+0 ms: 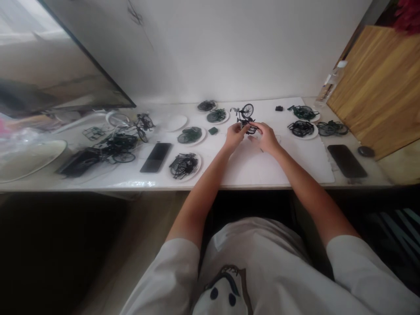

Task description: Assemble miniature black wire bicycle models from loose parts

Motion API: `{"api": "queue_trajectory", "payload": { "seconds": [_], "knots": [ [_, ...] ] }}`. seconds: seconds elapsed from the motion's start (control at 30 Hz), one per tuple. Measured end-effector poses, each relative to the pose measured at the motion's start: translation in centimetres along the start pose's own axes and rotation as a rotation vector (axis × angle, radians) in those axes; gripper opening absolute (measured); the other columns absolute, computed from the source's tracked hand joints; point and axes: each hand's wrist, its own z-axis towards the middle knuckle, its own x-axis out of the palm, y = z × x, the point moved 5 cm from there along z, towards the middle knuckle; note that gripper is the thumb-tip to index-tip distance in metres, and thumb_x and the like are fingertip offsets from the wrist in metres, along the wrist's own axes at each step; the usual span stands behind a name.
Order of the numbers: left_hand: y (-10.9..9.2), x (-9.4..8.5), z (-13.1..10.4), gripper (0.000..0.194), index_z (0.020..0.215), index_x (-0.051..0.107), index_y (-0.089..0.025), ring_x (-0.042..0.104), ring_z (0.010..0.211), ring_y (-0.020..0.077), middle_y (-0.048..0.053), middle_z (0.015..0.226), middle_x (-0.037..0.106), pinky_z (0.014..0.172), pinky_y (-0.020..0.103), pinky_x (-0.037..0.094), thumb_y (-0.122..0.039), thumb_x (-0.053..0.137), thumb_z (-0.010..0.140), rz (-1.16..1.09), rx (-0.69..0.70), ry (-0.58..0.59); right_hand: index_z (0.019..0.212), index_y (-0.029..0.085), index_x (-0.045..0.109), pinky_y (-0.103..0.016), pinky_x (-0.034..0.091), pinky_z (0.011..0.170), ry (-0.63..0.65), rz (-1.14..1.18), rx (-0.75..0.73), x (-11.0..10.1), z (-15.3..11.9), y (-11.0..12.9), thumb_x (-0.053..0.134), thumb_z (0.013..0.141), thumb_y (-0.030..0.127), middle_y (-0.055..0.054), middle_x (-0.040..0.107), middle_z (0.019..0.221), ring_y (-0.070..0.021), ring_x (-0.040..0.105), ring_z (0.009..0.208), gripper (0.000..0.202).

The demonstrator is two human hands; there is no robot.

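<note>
A small black model bicycle (pixel 246 111) is between my two hands over the white sheet, one spoked wheel pointing to the far side. My left hand (pixel 235 134) pinches it from the left near its rear end. From the right, my right hand (pixel 265 136) closes its thumb and fingers on the same end, by the near wheel. The fingers cover part of the frame there. Around them are white plates of dark parts: a plate of green parts (pixel 191 135) to the left and a plate of black parts (pixel 301 129) to the right.
At the left lie a heap of model bicycles (pixel 120 144), a large basin (pixel 36 162) and a phone (pixel 155 157). A second phone (pixel 347 161), a clear bottle (pixel 330 85) and a wooden board (pixel 377 87) stand or lie at the right. A white wall rises behind.
</note>
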Motion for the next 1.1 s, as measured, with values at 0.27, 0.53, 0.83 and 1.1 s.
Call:
{"api": "queue_trajectory", "payload": {
  "seconds": [0.27, 0.53, 0.83, 1.1],
  "knots": [
    [-0.7, 0.7, -0.3, 0.039, 0.087, 0.067, -0.016, 0.038, 0.055, 0.006, -0.005, 0.064, 0.046, 0.053, 0.024, 0.028, -0.046, 0.092, 0.086, -0.108, -0.024, 0.067, 0.131, 0.022, 0.081, -0.046, 0.063, 0.099, -0.062, 0.113, 0.04, -0.7, 0.1, -0.1, 0.086, 0.083, 0.029, -0.012, 0.077, 0.121, -0.0299, 0.073, 0.11, 0.048],
    [-0.6, 0.2, -0.2, 0.038, 0.096, 0.068, -0.018, 0.05, 0.062, 0.0077, -0.002, 0.074, 0.057, 0.06, 0.023, 0.042, -0.047, 0.091, 0.085, -0.141, 0.017, 0.074, 0.122, 0.024, 0.077, -0.044, 0.061, 0.102, -0.058, 0.203, 0.081, -1.0, 0.0, 0.7, 0.091, 0.08, 0.044, -0.009, 0.078, 0.125, -0.0276, 0.072, 0.112, 0.049],
    [-0.3, -0.1, 0.0, 0.036, 0.118, 0.071, -0.021, 0.061, 0.073, 0.0096, 0.003, 0.096, 0.07, 0.068, 0.023, 0.05, -0.039, 0.082, 0.089, -0.16, 0.022, 0.08, 0.119, 0.028, 0.062, -0.034, 0.049, 0.068, -0.222, 0.125, 0.094, -2.0, 0.3, 0.3, 0.065, 0.098, 0.076, 0.004, 0.043, 0.074, -0.0178, 0.045, 0.065, 0.052],
    [0.3, 0.5, 0.1, 0.032, 0.107, 0.073, -0.018, 0.06, 0.082, 0.0127, 0.004, 0.096, 0.072, 0.073, 0.024, 0.051, -0.037, 0.084, 0.084, -0.103, 0.09, 0.199, 0.12, 0.028, 0.067, -0.033, 0.047, 0.065, -0.299, 0.102, 0.073, -3.1, 0.0, 1.2, 0.074, 0.095, 0.067, 0.002, 0.05, 0.078, -0.017, 0.042, 0.065, 0.047]
  ]
}}
